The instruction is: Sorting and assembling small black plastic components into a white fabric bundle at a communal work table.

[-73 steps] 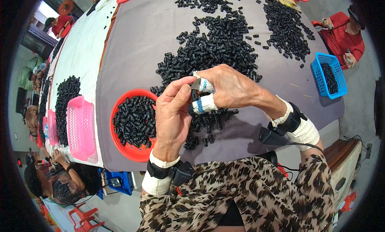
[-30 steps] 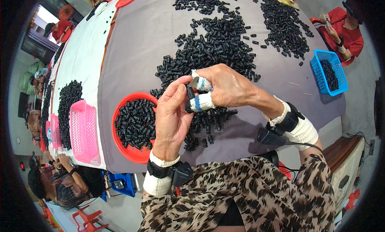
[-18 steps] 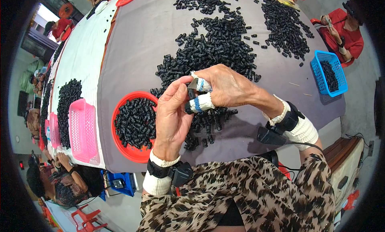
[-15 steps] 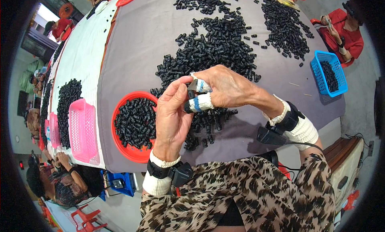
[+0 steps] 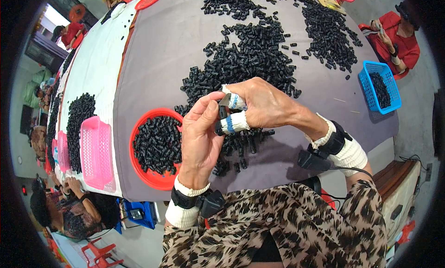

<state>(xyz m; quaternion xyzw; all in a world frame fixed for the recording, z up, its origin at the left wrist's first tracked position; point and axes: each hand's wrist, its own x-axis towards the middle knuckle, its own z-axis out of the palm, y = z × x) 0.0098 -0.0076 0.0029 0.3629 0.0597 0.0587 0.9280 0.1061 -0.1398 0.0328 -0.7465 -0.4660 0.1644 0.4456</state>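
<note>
Pinching a small black tubular piece (image 5: 223, 111) between both sets of fingers, I have my hands meeting over the grey table (image 5: 153, 59), just above the near edge of the big heap of black pieces (image 5: 250, 59). My left hand (image 5: 200, 138) comes up from six o'clock, palm turned toward me, its thumb and forefinger closed on the lower end of the piece. My right hand (image 5: 264, 106) reaches in from three o'clock, and its two cloth-wrapped fingertips (image 5: 234, 122), white with a blue band, press the piece from the other side, so both hands are clenched on the same part and neither is loose. At nine o'clock from my left hand sits a round red tray (image 5: 139, 168) filled with more black pieces, close to the table's near edge. Farther out at nine o'clock a pink basket (image 5: 96, 152) stands on the white cloth, beside another dark pile (image 5: 79, 119). At two o'clock, well apart from my hands, a blue basket (image 5: 374, 69) holds a few black pieces near the far right corner, and a person in red (image 5: 401, 34) sits just beyond it. Both my wrists wear black straps over white cuffs, and the sleeve of my leopard-print top (image 5: 287, 226) fills the bottom of the view.
</note>
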